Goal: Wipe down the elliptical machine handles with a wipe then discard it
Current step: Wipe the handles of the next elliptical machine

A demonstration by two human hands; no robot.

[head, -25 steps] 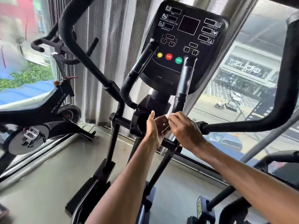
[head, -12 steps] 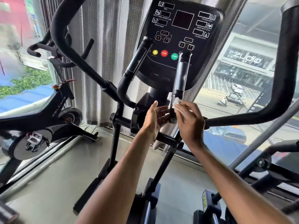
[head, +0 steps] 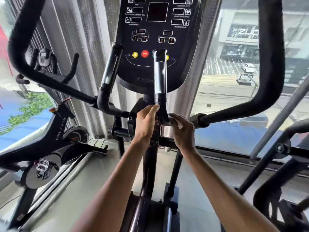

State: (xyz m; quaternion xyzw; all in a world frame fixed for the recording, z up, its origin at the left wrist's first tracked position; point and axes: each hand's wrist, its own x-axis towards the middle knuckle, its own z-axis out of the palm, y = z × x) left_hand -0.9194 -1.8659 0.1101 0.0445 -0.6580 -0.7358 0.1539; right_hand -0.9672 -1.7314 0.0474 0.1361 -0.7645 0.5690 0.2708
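Note:
The black elliptical fills the view, with its console (head: 157,39) at top centre. Two short fixed handles with silver sensor bands rise below it: the left one (head: 110,71) and the right one (head: 160,76). My right hand (head: 182,133) holds a white wipe (head: 178,123) against the curved base of the right fixed handle. My left hand (head: 145,124) touches the same base from the left, fingers around it. Long padded moving handles arc up at the far left (head: 18,52) and far right (head: 270,64).
A black exercise bike (head: 55,131) stands to the left beside a window. Another machine's frame (head: 284,164) is at the right. Curtain panels (head: 80,56) and a window onto a street lie behind the console. Grey floor (head: 87,181) lies below.
The camera has moved closer and more centred on the console. Both hands have shifted from the crossbar area up to the base of the right fixed handle, with the wipe pressed there.

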